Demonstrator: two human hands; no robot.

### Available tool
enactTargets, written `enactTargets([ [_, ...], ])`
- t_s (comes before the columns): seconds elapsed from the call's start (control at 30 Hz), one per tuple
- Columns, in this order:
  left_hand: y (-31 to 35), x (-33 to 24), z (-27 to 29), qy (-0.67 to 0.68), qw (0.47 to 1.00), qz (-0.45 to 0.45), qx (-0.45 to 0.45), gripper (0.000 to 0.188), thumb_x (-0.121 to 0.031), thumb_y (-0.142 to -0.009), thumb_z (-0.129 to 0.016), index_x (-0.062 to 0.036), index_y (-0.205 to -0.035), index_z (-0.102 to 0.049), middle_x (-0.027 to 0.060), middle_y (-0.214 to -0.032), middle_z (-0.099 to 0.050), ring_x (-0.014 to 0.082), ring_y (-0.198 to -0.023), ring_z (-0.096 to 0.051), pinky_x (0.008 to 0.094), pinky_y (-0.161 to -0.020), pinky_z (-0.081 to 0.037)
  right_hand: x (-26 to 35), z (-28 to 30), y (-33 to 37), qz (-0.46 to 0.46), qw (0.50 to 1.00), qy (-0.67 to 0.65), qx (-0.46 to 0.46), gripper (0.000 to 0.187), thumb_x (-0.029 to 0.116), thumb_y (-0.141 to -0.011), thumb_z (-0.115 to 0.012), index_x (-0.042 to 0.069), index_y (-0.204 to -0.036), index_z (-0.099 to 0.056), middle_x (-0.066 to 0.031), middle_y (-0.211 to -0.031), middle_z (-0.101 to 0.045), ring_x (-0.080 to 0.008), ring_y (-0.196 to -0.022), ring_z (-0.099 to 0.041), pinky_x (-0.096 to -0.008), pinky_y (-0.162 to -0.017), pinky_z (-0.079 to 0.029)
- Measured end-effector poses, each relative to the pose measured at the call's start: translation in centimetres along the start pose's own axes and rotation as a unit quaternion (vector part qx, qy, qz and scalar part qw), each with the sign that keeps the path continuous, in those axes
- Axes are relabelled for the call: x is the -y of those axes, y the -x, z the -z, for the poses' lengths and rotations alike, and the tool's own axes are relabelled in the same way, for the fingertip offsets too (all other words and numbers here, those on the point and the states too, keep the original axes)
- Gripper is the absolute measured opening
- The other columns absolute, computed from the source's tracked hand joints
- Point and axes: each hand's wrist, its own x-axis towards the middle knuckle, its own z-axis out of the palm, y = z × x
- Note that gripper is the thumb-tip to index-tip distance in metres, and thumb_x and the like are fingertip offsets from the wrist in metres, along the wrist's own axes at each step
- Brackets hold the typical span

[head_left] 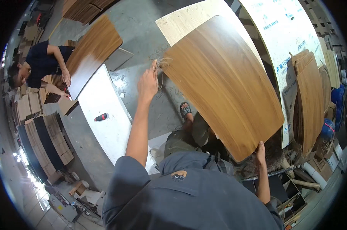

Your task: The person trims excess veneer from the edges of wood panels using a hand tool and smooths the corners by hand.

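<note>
Wooden board (223,88) sits in front of the person and to their right, brown grain face up, far part overlapping a pale board (185,21), near end by the person's waist. What carries its near end is mostly hidden

Handling, my read: thin for its span, stiff, looks more awkward than heavy because of the area. Face has a sheen, so flat palms may slide on it. Corners and rim look like the fragile bits, a knock could chip them. Best hold is two opposite edges, thumb on top, fingers under, well apart so it doesn't twist. A one-corner lift would probably let the far end sag or swing

Right hand (260,153): at the near right edge, just in from the corner. Gripping the board there, thumb up at the rim, remaining fingers out of sight below. Right forearm (263,182) comes up from the lower right, wrist close to the edge, elbow out to the side

Left hand (148,82): just off the board's left corner, back of hand showing, index pointing away from the body, other fingers curled. Loose thin strands (164,66) hang between it and the corner. Can't tell if the fingers pinch a strand or a small tool, or hold nothing. Left forearm (139,124) reaches nearly straight ahead, over the edge of the white desk (104,99)
</note>
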Motion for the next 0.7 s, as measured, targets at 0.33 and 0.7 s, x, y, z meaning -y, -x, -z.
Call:
enactTargets([
  [0.33,5.1,0.9,0.5,0.035,0.998,-0.041,0.015,0.048,-0.032,-0.112,-0.040,-0.0309,-0.160,-0.044,0.0213,-0.102,-0.066,0.0455,-0.094,-0.069,0.0568,-0.079,-0.054,3.6,-1.4,-6.6,0.052,0.914,0.120,-0.384,0.075,0.055,-0.115,-0.030,-0.009,-0.141,-0.058,-0.0280,-0.139,-0.065,-0.0422,-0.127,-0.062,-0.0471,-0.107,-0.046],
  [0.7,13.6,0.1,-1.1,0.032,0.999,-0.019,0.031,0.048,-0.033,-0.109,-0.050,-0.0251,-0.157,-0.051,0.0159,-0.098,-0.063,0.0422,-0.085,-0.068,0.0538,-0.073,-0.055,9.5,2.1,-10.5,0.095,0.884,0.269,-0.371,0.074,0.052,-0.115,-0.029,-0.011,-0.138,-0.060,-0.0338,-0.132,-0.066,-0.0505,-0.125,-0.061,-0.0514,-0.105,-0.047],
])
